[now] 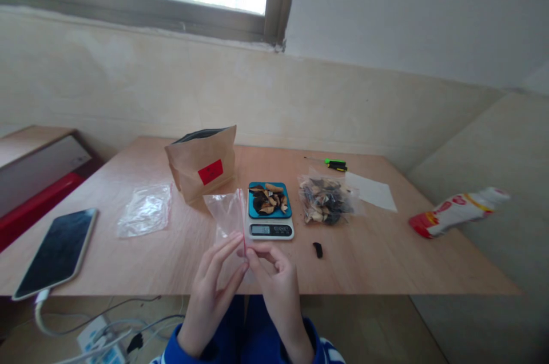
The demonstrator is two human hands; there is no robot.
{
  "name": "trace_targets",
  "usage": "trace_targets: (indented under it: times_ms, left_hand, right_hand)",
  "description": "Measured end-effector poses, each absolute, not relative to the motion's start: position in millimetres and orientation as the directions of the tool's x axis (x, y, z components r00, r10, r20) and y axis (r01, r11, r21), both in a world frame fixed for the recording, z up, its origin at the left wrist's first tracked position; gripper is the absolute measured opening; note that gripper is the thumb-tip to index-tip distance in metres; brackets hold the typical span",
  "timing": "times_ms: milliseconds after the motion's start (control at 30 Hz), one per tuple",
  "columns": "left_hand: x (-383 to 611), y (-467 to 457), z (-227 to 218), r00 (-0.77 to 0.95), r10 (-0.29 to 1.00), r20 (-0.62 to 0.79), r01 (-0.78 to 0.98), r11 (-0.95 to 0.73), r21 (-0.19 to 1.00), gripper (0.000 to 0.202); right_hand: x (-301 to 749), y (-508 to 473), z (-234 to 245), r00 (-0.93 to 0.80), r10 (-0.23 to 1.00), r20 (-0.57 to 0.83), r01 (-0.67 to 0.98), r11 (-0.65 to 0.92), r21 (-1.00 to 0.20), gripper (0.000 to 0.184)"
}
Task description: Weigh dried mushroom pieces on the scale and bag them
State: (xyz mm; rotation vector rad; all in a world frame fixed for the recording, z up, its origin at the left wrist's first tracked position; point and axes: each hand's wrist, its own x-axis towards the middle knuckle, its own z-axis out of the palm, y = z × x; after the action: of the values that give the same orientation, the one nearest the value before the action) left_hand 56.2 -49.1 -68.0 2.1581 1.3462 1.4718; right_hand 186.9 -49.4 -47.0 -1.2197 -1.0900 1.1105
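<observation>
A clear zip bag with a red seal strip is held upright between my two hands, near the table's front edge. My left hand pinches it from the left, and my right hand grips the red strip from the right. The bag looks flat, with nothing visible in it. Just beyond my hands stands a small digital scale, whose blue tray carries dried brown and black pieces. The scale's display is lit, but its digits are too small to read surely.
A brown paper pouch stands open at the back. Flat plastic bags and a phone lie left. Rightward are a filled clear bag, screwdrivers, white paper, a black object and a bottle.
</observation>
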Motion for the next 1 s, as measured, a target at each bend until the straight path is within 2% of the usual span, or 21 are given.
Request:
trace_targets:
  times_ms: [67,167,233,367,467,567,633,700,733,800,867,1000]
  left_hand:
    - [55,-49,-71,0.097,0.756,0.647,0.568,-0.576,0.587,0.048]
    - [53,-48,-75,0.070,0.734,0.675,0.551,-0.593,0.587,0.037]
    - [51,-44,-75,0.013,0.718,0.696,0.534,-0.593,0.602,0.027]
    - [47,-31,-64,-0.256,0.661,0.705,0.516,-0.523,0.678,0.010]
    - [49,-18,-48,-0.242,0.697,0.675,0.503,-0.505,0.701,0.006]
    - [57,-8,-38,-0.219,0.765,0.606,0.369,-0.510,0.777,0.005]
    - [63,-2,-38,-0.206,0.799,0.565,0.283,-0.504,0.816,0.005]
    - [67,3,-43,-0.194,0.837,0.512,0.233,-0.468,0.853,0.008]
    - [68,6,-45,-0.192,0.855,0.481,0.224,-0.439,0.870,0.010]
    - [69,10,-51,-0.206,0.882,0.423,0.235,-0.375,0.897,0.014]
    - [69,13,-55,-0.247,0.891,0.380,0.266,-0.315,0.911,0.020]
    - [70,15,-57,-0.336,0.875,0.350,0.294,-0.256,0.921,0.030]
  right_hand:
    - [185,-48,-46,0.098,0.995,-0.032,-0.173,-0.015,-0.985,0.027]
    - [183,-43,-45,0.079,0.996,-0.042,-0.214,-0.024,-0.976,0.032]
    - [187,-38,-44,0.067,0.997,-0.030,-0.186,-0.017,-0.982,0.032]
    - [209,-20,-43,0.111,0.993,-0.029,-0.118,-0.016,-0.993,0.033]
    - [232,-5,-38,0.021,1.000,0.001,-0.015,0.001,-1.000,0.032]
    - [254,14,-30,-0.163,0.981,0.108,0.152,0.133,-0.979,0.032]
    - [270,31,-28,-0.198,0.951,0.239,0.317,0.293,-0.902,0.032]
    - [287,50,-33,-0.247,0.909,0.337,0.496,0.417,-0.762,0.034]
    - [295,60,-37,-0.304,0.896,0.324,0.568,0.444,-0.693,0.039]
    - [308,78,-48,-0.430,0.879,0.207,0.662,0.462,-0.590,0.057]
    - [317,91,-60,-0.526,0.842,0.116,0.677,0.498,-0.542,0.068]
    - [320,100,-74,-0.583,0.792,0.180,0.615,0.575,-0.540,0.058]
